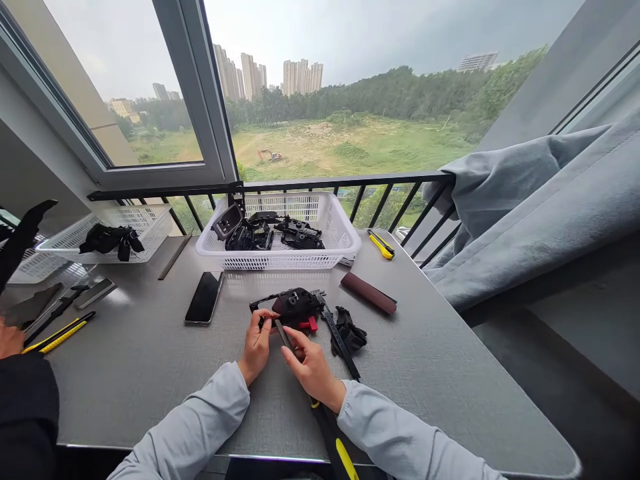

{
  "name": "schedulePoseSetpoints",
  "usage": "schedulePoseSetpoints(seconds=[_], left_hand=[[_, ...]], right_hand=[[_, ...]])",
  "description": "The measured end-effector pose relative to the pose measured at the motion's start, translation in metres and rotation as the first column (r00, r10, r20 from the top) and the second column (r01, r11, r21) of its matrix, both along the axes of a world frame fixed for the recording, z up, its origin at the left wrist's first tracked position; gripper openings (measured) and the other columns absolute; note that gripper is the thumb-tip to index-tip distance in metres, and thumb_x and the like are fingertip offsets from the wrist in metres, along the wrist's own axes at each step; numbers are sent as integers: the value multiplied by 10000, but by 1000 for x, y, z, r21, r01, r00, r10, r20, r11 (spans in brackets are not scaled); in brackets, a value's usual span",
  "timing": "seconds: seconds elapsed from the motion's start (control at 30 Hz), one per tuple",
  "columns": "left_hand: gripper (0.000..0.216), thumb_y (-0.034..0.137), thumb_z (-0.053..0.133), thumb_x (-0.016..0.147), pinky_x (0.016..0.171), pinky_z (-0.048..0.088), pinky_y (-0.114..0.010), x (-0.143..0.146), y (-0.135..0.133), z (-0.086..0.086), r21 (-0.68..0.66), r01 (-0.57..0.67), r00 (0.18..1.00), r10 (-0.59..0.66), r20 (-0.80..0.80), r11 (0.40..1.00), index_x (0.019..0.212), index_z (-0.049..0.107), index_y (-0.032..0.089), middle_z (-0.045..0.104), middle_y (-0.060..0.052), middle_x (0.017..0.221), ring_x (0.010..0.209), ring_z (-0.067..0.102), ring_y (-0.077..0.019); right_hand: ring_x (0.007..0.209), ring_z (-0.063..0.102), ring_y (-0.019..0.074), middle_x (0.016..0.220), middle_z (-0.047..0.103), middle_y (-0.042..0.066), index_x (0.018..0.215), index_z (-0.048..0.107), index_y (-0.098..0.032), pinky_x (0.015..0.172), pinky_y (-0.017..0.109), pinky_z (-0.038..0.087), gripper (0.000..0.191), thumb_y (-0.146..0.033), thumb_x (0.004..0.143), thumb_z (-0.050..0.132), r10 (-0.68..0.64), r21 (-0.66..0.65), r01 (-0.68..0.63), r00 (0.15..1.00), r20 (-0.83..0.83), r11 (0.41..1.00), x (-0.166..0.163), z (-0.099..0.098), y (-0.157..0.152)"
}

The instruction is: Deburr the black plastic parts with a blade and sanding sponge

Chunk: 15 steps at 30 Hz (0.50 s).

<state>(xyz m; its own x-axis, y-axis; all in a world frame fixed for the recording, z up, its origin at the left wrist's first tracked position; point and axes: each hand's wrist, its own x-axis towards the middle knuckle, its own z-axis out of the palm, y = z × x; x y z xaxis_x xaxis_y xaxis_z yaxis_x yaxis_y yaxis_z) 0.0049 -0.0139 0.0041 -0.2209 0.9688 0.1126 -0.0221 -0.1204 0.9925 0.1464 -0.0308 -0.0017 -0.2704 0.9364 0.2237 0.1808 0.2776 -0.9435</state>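
My left hand (257, 347) is closed at the left end of a black plastic part (299, 303), its thumb and fingertips pinched together there. My right hand (315, 370) grips a flat metal file (284, 335); the tip meets the part's near edge beside my left fingertips. The file's black and yellow handle (336, 440) runs back under my right wrist toward the table's front edge. A small red piece (310, 325) shows beneath the part. Just right of the part lie a black caliper (341, 341) and a crumpled black glove (354, 331).
A white basket (280, 261) holding several black parts stands by the railing. Nearby are a phone (204, 298), a maroon rolled sheet (369, 293) and a yellow utility knife (381, 245). At left, a co-worker's hand (10, 339) is near yellow-handled tools (63, 333) and another basket (155, 230).
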Motion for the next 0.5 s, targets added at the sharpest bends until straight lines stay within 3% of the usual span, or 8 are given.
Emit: schedulePoseSetpoints(seconds=[0.17,0.5], left_hand=[[252,474,565,832,721,555,-332,2,0,2,-17,-10,999,10,38,1000,893,568,229,609,-41,931,891,608,-201],[246,465,544,859,729,525,-321,-2,0,-4,-15,-33,999,32,-35,999,911,572,226,618,-48,938,883,602,-200]], right_hand=[[555,527,136,764,639,36,1178,642,-178,504,257,478,366,-290,841,555,-20,-2,20,1000,-2,1000,1,-1,2],[572,540,144,733,637,28,1153,663,-171,531,266,479,362,-275,817,577,6,7,-6,1000,12,1000,-1,0,-1]])
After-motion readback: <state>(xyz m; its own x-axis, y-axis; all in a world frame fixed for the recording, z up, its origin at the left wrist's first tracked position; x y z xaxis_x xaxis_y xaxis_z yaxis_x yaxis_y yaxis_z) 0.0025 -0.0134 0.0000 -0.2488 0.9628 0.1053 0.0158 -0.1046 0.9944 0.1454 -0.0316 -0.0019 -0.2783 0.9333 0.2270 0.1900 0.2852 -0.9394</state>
